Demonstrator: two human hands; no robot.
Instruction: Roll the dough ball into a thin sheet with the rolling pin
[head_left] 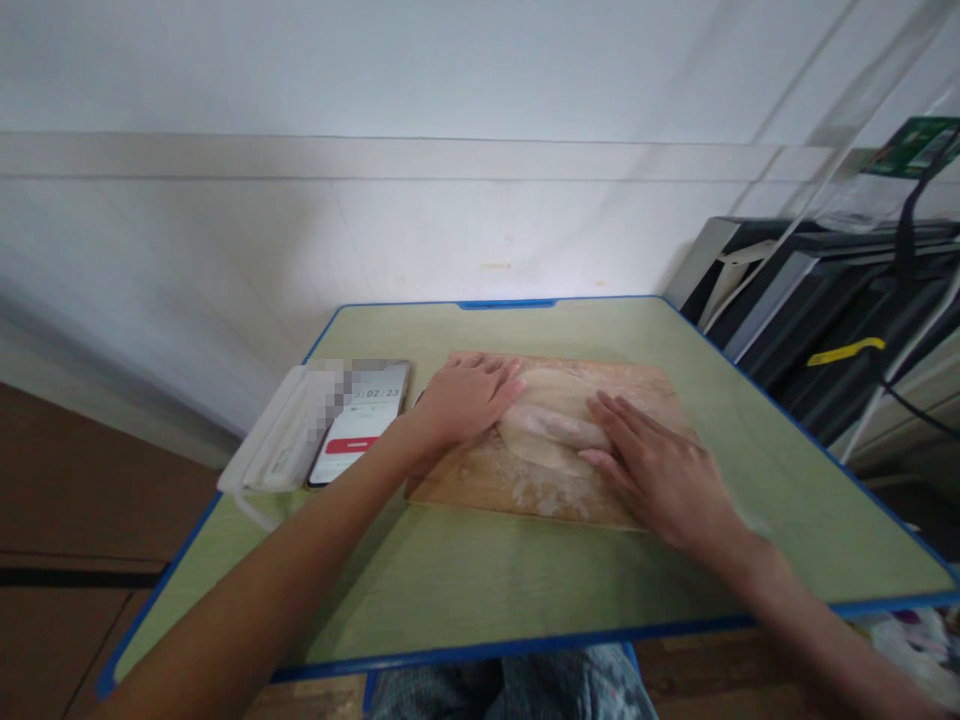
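Observation:
A flat, pale, rounded sheet of dough (551,389) lies on a floured wooden board (480,484). Across its middle runs a whitish, floured roll (556,425); whether it is a rolling pin or a ridge of dough I cannot tell. My left hand (471,393) rests flat at the left end of this roll, fingers stretched out over the board's left part. At the other end, my right hand (656,465) lies with straight fingers over the dough's right edge, its thumb a little apart. Both palms face down and hide the ends of the roll.
A phone (365,415) showing a timer leans on a white case (274,440) left of the board. The green table (525,590) has a blue rim and meets a white wall (420,230). Dark flat items (840,320) and cables stand beyond its right edge.

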